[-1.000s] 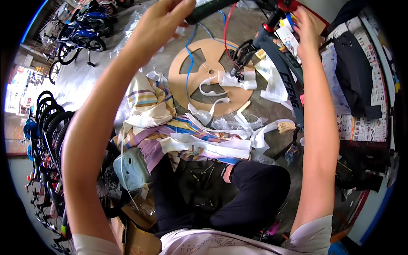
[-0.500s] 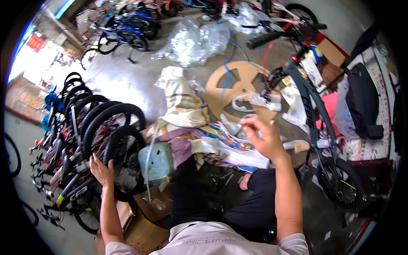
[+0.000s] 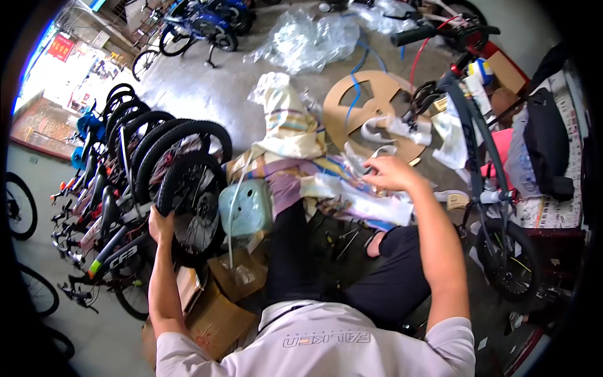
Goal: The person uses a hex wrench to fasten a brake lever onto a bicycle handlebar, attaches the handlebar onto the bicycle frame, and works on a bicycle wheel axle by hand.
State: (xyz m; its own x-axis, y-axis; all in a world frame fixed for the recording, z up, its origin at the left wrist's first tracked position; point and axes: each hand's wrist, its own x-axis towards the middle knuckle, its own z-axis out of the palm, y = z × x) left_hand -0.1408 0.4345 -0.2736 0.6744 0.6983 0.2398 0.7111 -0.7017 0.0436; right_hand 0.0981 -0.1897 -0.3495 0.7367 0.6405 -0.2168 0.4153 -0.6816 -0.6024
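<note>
My left hand [image 3: 162,226] is closed on the lower left edge of a front bicycle wheel [image 3: 164,191] with a black knobbly tyre. That wheel stands beside a dark bike frame [image 3: 116,256] marked CF3. Over the striped cloth [image 3: 295,166], my right hand [image 3: 392,174] has its fingers curled together. What they hold, if anything, I cannot make out. Clear and white plastic wrapping [image 3: 361,162] lies close to those fingertips. A pale blue-green plastic stool [image 3: 246,208] stands between the wheel and my leg.
A row of bicycles [image 3: 94,182] lines the left side. Ahead lie a round cardboard cutout [image 3: 370,94] and crumpled clear plastic [image 3: 308,41]. At right stands a dark bicycle frame [image 3: 472,125] with a small wheel [image 3: 510,261]. Cardboard boxes [image 3: 220,320] sit by my left leg; tools [image 3: 345,242] lie between my feet.
My left hand has gone from open beside the wheel to gripping its tyre. My right hand has come down closer to the cloth and wrapping. The whole view has shifted slightly.
</note>
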